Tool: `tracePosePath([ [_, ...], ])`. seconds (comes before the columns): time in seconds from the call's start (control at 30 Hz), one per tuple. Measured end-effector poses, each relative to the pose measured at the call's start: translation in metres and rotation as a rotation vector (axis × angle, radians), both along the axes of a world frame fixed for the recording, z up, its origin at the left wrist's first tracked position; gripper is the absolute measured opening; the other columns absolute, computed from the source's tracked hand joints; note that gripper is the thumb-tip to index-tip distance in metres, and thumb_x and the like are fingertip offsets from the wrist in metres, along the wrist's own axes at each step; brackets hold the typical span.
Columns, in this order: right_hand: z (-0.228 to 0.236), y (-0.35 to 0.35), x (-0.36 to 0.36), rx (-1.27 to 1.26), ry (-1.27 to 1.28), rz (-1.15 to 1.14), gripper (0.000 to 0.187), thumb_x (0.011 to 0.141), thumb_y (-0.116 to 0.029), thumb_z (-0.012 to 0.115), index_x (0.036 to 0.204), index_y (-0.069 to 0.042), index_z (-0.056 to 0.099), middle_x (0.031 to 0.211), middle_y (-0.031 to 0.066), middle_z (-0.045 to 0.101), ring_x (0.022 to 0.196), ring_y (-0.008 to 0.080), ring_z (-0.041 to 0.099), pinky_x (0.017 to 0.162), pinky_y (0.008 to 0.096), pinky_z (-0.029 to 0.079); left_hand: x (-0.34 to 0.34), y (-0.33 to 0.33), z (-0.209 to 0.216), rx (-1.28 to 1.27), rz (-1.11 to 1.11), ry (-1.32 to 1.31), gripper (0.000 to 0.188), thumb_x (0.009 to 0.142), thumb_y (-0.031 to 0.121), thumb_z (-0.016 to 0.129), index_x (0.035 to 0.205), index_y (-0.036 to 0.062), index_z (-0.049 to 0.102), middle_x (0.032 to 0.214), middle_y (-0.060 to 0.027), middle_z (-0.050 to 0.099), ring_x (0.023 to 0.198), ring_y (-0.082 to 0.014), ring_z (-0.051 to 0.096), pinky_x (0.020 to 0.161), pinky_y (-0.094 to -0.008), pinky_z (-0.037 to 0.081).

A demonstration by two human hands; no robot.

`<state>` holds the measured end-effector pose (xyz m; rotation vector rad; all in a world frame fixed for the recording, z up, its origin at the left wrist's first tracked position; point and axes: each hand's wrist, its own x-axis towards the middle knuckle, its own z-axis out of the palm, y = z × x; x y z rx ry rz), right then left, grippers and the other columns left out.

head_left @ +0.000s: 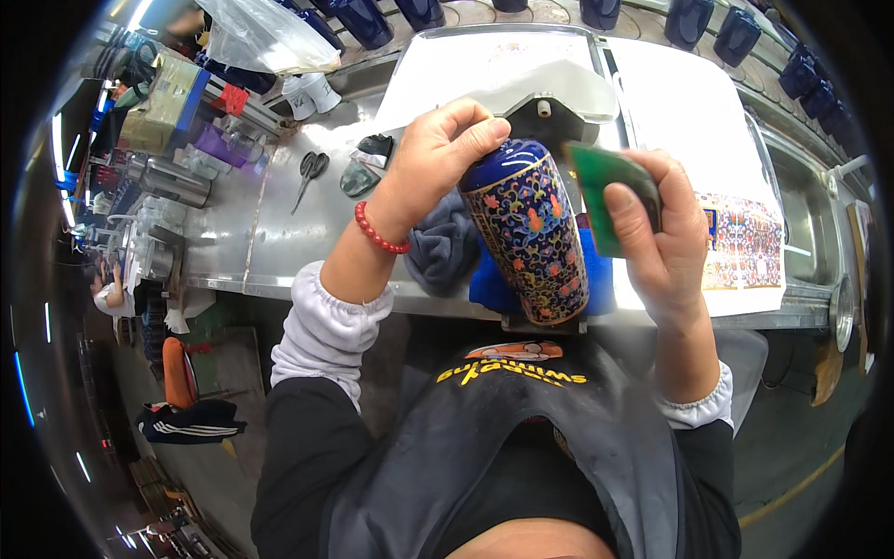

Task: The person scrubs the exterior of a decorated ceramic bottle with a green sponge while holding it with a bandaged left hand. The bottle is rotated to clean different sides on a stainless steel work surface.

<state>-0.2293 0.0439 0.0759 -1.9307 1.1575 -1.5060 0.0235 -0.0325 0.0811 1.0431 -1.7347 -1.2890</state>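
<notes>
A dark blue ceramic vessel (533,238), cylindrical and covered in a colorful floral pattern with gold bands, lies tilted in front of me. My left hand (436,154) grips its far, rounded end, the thumb on top and the other fingers partly hidden. A green flat scraper (598,200) is in my right hand (666,228), pinched between thumb and fingers. It is slightly blurred and held just right of the vessel, seemingly apart from it. Beneath the vessel is a bright blue cloth (494,284), and a crumpled grey cloth (443,244) lies to the left.
Scissors (310,177) lie on the metal table (270,238) at left. Printed patterned sheets (752,244) rest at right, near a metal sink (808,219). A white-lined tray (410,70) stands behind. Several dark blue vessels (689,23) line the far rack. A plastic bag (265,37) hangs at far left.
</notes>
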Motion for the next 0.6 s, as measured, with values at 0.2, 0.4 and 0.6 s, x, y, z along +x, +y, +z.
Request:
tracePosePath([
  [0.2, -0.020, -0.011, 0.004, 0.191, 0.043, 0.150, 0.048, 0.105, -0.016, 0.061, 0.150, -0.002, 0.052, 0.134, 0.0158, 0.065, 0.108, 0.0181, 0.065, 0.092, 0.0297, 0.053, -0.004, -0.005, -0.003, 0.020, 0.032, 0.028, 0.033, 0.100, 0.036, 0.070, 0.098, 0.0031, 0.072, 0.085, 0.0020, 0.066, 0.076, -0.0051, 0.058, 0.066, -0.0221, 0.048],
  [0.4, -0.023, -0.023, 0.011, 0.254, 0.153, 0.215, 0.067, 0.099, -0.036, 0.071, 0.149, 0.003, 0.050, 0.134, 0.0233, 0.064, 0.122, 0.0273, 0.063, 0.107, 0.0374, 0.046, -0.006, -0.003, -0.005, 0.002, 0.029, 0.078, 0.030, 0.100, 0.033, 0.071, 0.099, 0.0030, 0.072, 0.084, 0.0026, 0.066, 0.077, -0.0042, 0.058, 0.066, -0.0216, 0.048],
  [0.6, -0.018, -0.024, 0.011, 0.310, 0.144, 0.291, 0.069, 0.099, -0.038, 0.071, 0.149, 0.004, 0.049, 0.136, 0.0238, 0.063, 0.127, 0.0296, 0.061, 0.108, 0.0384, 0.045, -0.005, -0.005, -0.006, 0.004, 0.023, 0.076, 0.029, 0.100, 0.032, 0.071, 0.098, 0.0030, 0.071, 0.085, 0.0026, 0.066, 0.078, -0.0039, 0.057, 0.067, -0.0213, 0.048],
])
